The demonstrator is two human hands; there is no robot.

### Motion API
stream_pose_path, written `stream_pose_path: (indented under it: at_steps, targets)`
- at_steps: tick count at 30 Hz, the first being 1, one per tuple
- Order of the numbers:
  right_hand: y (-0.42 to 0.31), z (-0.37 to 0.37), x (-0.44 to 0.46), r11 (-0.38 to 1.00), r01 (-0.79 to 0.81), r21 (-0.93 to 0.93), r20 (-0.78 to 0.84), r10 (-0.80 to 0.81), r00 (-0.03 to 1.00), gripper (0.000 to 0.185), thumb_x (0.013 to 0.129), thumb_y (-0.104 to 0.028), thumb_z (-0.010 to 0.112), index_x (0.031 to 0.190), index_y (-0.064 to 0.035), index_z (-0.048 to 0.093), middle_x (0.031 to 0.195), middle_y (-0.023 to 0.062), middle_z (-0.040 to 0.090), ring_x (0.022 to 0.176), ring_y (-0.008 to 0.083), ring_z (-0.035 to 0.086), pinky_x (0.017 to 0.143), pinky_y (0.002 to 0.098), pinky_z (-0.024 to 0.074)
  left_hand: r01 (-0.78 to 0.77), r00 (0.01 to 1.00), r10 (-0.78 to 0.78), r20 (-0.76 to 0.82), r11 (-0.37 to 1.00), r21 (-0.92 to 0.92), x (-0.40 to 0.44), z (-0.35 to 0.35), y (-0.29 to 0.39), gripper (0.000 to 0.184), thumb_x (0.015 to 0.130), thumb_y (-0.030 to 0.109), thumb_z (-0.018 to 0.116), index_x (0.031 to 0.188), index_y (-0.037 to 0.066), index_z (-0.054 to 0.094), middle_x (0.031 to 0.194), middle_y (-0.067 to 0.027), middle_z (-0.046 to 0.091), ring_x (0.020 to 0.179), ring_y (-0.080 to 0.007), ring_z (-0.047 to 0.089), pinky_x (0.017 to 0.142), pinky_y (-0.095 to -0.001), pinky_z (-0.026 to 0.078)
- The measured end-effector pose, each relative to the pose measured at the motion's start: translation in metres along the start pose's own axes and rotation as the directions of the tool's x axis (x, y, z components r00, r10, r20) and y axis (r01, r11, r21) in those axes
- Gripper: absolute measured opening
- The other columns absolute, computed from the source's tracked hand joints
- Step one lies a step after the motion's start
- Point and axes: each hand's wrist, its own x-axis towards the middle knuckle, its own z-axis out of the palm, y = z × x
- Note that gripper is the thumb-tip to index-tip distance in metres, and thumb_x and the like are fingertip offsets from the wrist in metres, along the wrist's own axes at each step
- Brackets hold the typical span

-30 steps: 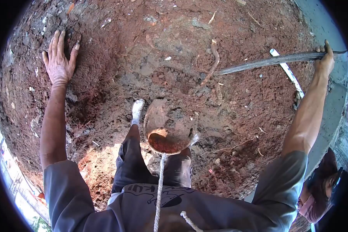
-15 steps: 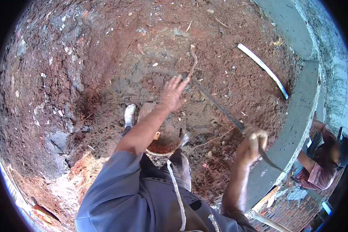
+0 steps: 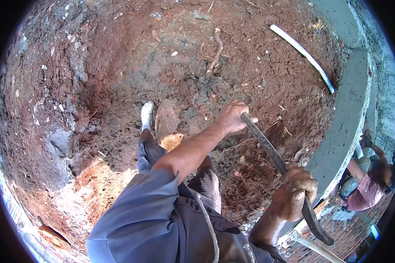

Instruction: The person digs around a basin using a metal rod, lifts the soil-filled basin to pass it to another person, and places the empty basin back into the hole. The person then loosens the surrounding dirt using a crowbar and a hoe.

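A long, dark, mud-stained tool handle (image 3: 267, 147) slants down from the soil towards my right side. My left hand (image 3: 233, 116) is closed round its upper part. My right hand (image 3: 296, 193) wraps the lower part, and the handle's curved end sticks out below that fist. The tool's far end, beyond my left hand, lies in muddy soil, and its kind is hard to make out. A crooked brown root (image 3: 217, 50) lies on the earth just ahead of it.
Loose reddish soil (image 3: 105, 65) with stones surrounds me. A white pipe (image 3: 303, 55) lies at right, near a grey concrete ledge (image 3: 344, 118). Beyond it crouches a person in a pink shirt (image 3: 366, 193). By my booted foot (image 3: 147, 115) is a flat brown piece (image 3: 167, 118).
My left hand, spread open near the root before, has come back and closed on the handle. My right hand and the handle have shifted down and to the right.
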Motion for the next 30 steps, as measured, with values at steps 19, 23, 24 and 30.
stream_pose_path:
  at_steps: [19,23,24,30]
  targets:
    - [-0.277,-0.091,0.081,0.925,0.094,0.369,0.258,-0.199,0.946,0.021,0.094,-0.019,0.051,0.076,-0.0090,0.046,0.060,-0.0022,0.031,0.057,0.0107,0.031,0.069,0.0289,0.0316,-0.283,0.947,0.294,0.128,0.954,-0.094,-0.025,-0.096,0.271,0.023,0.067,0.034,0.077,0.069,0.012,0.068,0.052,-0.0052,0.060,0.047,-0.0204,0.059,0.051,-0.0389,0.046]
    - [-0.381,-0.115,0.109,0.880,0.290,0.375,0.274,-0.404,0.873,0.021,0.092,-0.017,0.052,0.073,-0.0095,0.046,0.058,-0.0022,0.032,0.055,0.0106,0.032,0.064,0.0286,0.0325,-0.682,0.730,0.652,-0.206,0.715,-0.154,-0.002,-0.155,0.417,0.041,0.065,0.040,0.080,0.066,0.002,0.065,0.044,-0.0109,0.055,0.041,-0.0245,0.059,0.045,-0.0396,0.046]
    - [-0.383,-0.113,0.116,0.867,0.331,0.372,0.264,-0.440,0.858,0.021,0.091,-0.017,0.052,0.072,-0.0096,0.047,0.058,-0.0022,0.032,0.054,0.0106,0.032,0.063,0.0286,0.0327,-0.686,0.724,0.666,-0.180,0.722,-0.090,0.001,-0.174,0.448,0.043,0.061,0.042,0.078,0.074,0.003,0.067,0.058,-0.0131,0.062,0.056,-0.0272,0.064,0.056,-0.0397,0.047]
    - [-0.265,-0.053,0.225,0.857,0.399,0.326,0.192,-0.474,0.859,0.022,0.089,-0.014,0.054,0.069,-0.0104,0.047,0.055,-0.0022,0.033,0.051,0.0104,0.034,0.057,0.0282,0.0341,-0.748,0.609,0.714,-0.344,0.662,0.050,0.073,-0.205,0.439,0.036,0.065,0.046,0.073,0.072,0.012,0.066,0.064,-0.0064,0.063,0.061,-0.0230,0.063,0.056,-0.0385,0.045]
